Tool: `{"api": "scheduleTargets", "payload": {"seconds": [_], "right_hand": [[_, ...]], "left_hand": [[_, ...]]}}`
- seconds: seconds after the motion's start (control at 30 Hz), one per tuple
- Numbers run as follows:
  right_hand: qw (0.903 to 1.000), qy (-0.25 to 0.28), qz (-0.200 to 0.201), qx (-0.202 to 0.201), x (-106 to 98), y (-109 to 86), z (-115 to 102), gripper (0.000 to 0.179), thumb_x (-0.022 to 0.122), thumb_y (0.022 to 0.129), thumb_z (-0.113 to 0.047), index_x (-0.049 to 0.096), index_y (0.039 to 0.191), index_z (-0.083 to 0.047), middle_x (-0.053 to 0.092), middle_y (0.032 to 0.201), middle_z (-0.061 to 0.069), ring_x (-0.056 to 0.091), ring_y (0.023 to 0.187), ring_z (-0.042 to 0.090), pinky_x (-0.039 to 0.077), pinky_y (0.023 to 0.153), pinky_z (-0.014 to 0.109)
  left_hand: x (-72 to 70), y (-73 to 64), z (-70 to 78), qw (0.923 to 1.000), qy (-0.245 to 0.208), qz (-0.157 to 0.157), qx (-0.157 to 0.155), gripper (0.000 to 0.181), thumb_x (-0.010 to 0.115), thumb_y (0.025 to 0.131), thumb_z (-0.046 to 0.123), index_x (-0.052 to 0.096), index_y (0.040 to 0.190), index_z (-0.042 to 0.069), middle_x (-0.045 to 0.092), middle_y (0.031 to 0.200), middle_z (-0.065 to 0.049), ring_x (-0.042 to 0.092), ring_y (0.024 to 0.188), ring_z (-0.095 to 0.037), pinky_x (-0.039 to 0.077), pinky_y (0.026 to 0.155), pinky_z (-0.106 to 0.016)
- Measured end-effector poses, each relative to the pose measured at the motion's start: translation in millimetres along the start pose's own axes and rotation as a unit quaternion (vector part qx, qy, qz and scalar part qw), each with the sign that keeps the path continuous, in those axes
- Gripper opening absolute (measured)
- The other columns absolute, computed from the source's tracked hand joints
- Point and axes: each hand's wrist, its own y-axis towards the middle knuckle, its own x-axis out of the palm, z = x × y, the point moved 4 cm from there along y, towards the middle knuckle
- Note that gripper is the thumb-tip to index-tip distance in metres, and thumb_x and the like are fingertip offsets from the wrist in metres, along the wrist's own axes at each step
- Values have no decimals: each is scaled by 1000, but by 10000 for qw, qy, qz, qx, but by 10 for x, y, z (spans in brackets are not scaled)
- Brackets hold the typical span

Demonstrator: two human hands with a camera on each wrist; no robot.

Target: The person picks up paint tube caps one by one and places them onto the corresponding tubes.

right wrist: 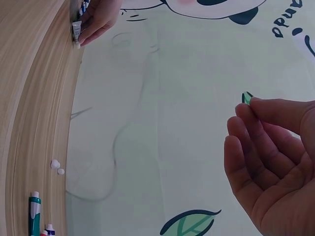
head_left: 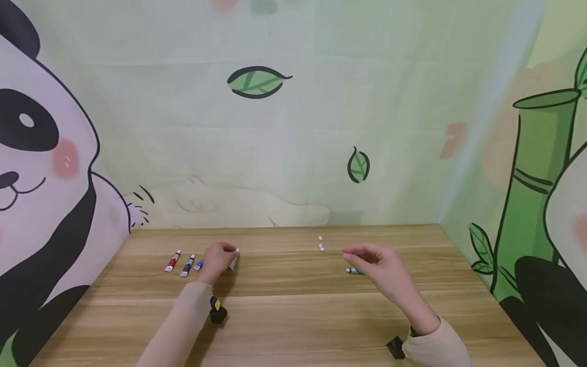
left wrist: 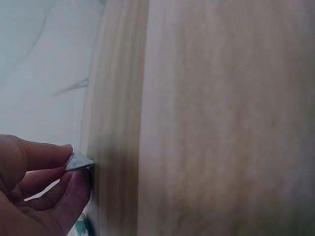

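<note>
My left hand (head_left: 217, 261) pinches a small white-grey paint tube (head_left: 234, 260) between thumb and fingers, white cap end up, just over the table. In the left wrist view, the tube's flat crimped end (left wrist: 81, 162) sticks out from the fingertips. Beside this hand lie a red-labelled tube (head_left: 172, 261), a dark blue one (head_left: 187, 265) and a partly hidden blue one (head_left: 198, 265). My right hand (head_left: 382, 267) hovers with loosely bent fingers, and nothing shows between them. Below it lies a green tube (head_left: 353, 271), partly covered by the hand in the head view.
Small white caps (head_left: 321, 248) lie near the back of the wooden table (head_left: 284, 326), left of the right hand. The right wrist view shows a purple-and-white tip (right wrist: 49, 229) beside the green tube. A printed cloth wall (head_left: 293, 168) rises behind the table.
</note>
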Motion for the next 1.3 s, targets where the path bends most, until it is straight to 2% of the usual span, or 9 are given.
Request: {"api": "scheduleTargets", "payload": {"seconds": [0.17,0.33,0.47,0.57,0.73,0.87,1.1,1.3], "right_hand": [[10000,-3,-8,-28,-10,4,9,22,74,94,-28,77,109,-12,75,97,0,69,86,20,54,70,27],[10000,18,-14,-23,-7,12,49,20,74,94,-27,77,108,-14,75,97,0,69,87,26,54,69,27],[9999,133,-82,2,-8,1,45,21,74,94,-26,76,108,-12,75,98,3,70,87,26,55,70,28],[9994,270,-169,98,-19,-12,27,24,74,94,-27,76,109,-9,75,99,4,69,88,18,56,73,28],[9987,388,-156,285,-55,-21,18,26,75,93,-28,76,110,-8,75,102,5,69,92,17,55,77,27],[9989,376,-80,282,-80,-18,30,26,74,93,-27,75,111,-8,74,104,5,68,94,17,55,77,28],[9989,371,177,218,-140,-4,92,27,72,95,-24,73,115,-6,73,101,12,65,80,16,53,67,28],[9988,276,390,49,-226,23,153,27,71,96,-22,71,119,-6,72,107,12,65,92,13,52,78,25]], "left_hand": [[23,16,-15,9999,53,-52,-104,21,66,95,7,69,106,-10,69,101,-21,62,87,-28,53,71,-36],[46,29,-36,9998,143,-80,-125,21,66,95,9,70,105,-9,69,99,-20,62,86,-27,52,70,-35],[47,28,-33,9996,169,-101,-213,22,65,96,10,70,105,-9,68,98,-19,61,84,-26,51,68,-32],[36,19,-18,9994,218,-74,-240,22,65,96,10,70,105,-9,68,96,-18,60,83,-25,50,66,-31],[17,11,2,9993,303,-29,-225,21,65,95,10,71,105,-8,69,96,-17,61,84,-25,50,68,-33],[3,26,-4,9991,362,-18,-224,22,65,96,11,71,105,-8,69,96,-17,61,83,-26,50,69,-34],[-43,46,14,9986,504,61,-150,20,63,93,9,72,103,-6,70,95,-16,61,81,-26,50,68,-34],[-61,43,72,9986,520,21,-76,22,62,96,12,71,108,-4,70,102,-17,61,89,-28,50,79,-41]]}}
